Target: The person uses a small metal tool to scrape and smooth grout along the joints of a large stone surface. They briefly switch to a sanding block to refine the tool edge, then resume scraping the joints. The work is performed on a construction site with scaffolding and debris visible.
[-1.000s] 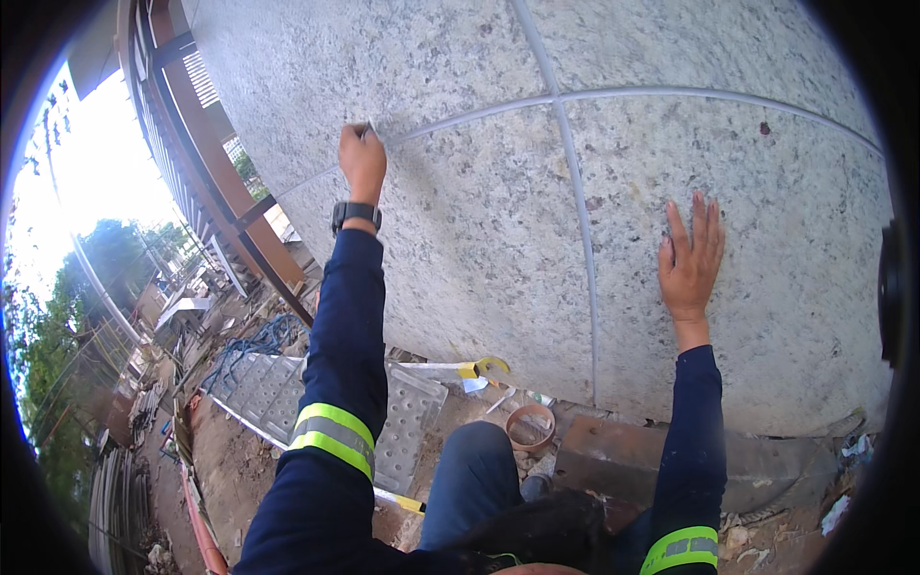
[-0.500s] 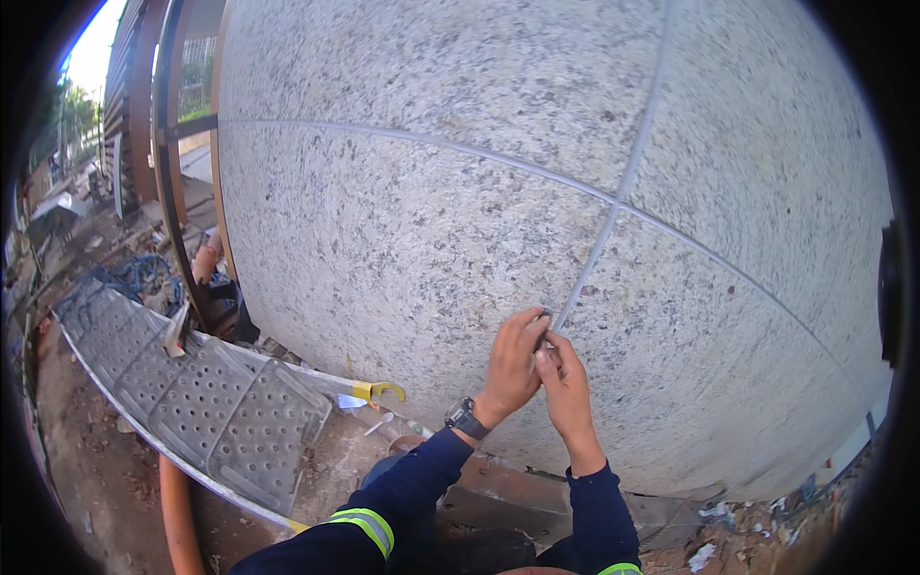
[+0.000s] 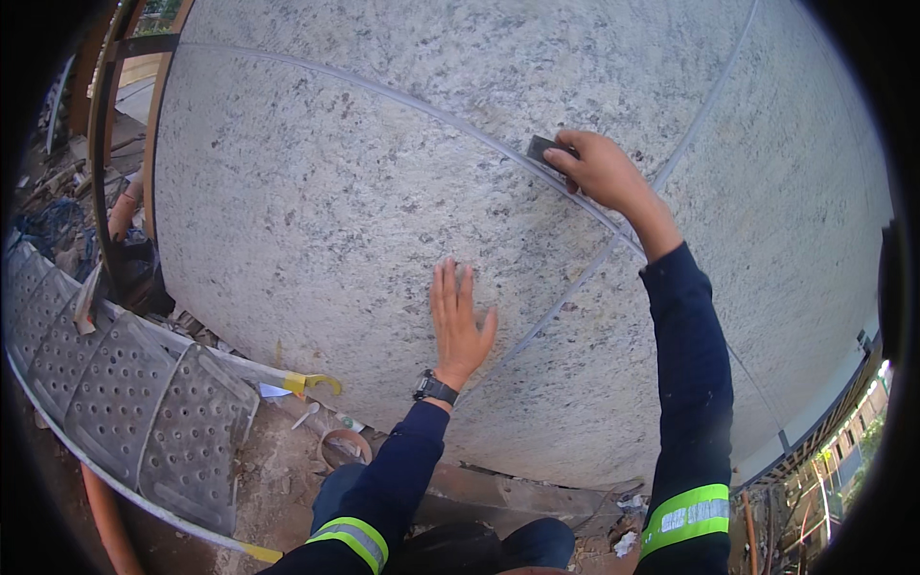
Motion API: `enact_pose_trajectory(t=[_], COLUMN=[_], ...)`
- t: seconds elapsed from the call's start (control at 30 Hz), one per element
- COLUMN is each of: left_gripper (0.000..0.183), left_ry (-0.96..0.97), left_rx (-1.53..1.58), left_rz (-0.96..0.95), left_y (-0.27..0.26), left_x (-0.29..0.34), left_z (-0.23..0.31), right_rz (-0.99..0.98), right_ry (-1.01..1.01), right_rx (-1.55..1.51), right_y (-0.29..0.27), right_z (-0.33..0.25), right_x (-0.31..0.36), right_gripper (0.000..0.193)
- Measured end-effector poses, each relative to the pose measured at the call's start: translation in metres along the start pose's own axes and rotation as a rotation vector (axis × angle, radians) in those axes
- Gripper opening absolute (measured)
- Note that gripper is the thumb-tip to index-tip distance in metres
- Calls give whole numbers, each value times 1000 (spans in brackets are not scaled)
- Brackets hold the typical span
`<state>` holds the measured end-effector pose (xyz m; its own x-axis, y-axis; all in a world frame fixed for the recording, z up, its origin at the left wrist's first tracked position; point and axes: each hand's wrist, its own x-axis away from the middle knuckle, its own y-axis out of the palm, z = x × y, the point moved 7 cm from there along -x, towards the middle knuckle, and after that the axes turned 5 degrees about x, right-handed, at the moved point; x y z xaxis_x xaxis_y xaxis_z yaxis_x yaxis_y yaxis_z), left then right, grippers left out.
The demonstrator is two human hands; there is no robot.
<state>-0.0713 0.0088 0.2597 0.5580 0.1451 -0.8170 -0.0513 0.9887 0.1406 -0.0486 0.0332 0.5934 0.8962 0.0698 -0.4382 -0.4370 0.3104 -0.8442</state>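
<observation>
A speckled grey-white stone-like wall [image 3: 326, 211] fills most of the view, crossed by pale grey joint strips [image 3: 422, 103] that meet right of the middle. My right hand [image 3: 613, 172] is closed around a small dark flat block [image 3: 540, 148] and rests over the long joint, left of the crossing. The block's far end is covered by my fingers. Lower down, my left hand [image 3: 462, 331] lies with fingers stretched out against the wall, holding nothing, beside the lower joint. A dark watch [image 3: 436, 389] sits on the left wrist.
A grey perforated metal plank [image 3: 134, 393] with a yellow hook [image 3: 321, 382] lies low on the left. Nearby are a round orange-brown container [image 3: 345, 448], an orange pipe [image 3: 107, 522] and rubble. A brown frame [image 3: 103, 153] borders the wall's left edge.
My hands were together at the lower joint and have parted. The right has moved up to the long joint with the dark block; the left has moved left and opened. The view has shifted.
</observation>
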Motion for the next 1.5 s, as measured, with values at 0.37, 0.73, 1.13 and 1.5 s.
enact_pose_trajectory(t=[0.37,0.73,1.13,1.5], left_gripper=[79,77,72,76], left_ry=[-16,-48,-60,-29], left_rx=[-6,66,101,46], left_rz=[-50,-20,-39,-102], left_y=[7,2,-8,-9], left_x=[21,17,15,18], left_z=[-23,-12,-11,-21], right_rz=[-120,-67,-99,-80], right_ry=[97,94,37,-20], right_rx=[-1,363,418,415], right_y=[3,6,-7,7], right_z=[-13,-34,-32,-48], right_x=[-62,-85,-88,-96], right_gripper=[38,39,34,36])
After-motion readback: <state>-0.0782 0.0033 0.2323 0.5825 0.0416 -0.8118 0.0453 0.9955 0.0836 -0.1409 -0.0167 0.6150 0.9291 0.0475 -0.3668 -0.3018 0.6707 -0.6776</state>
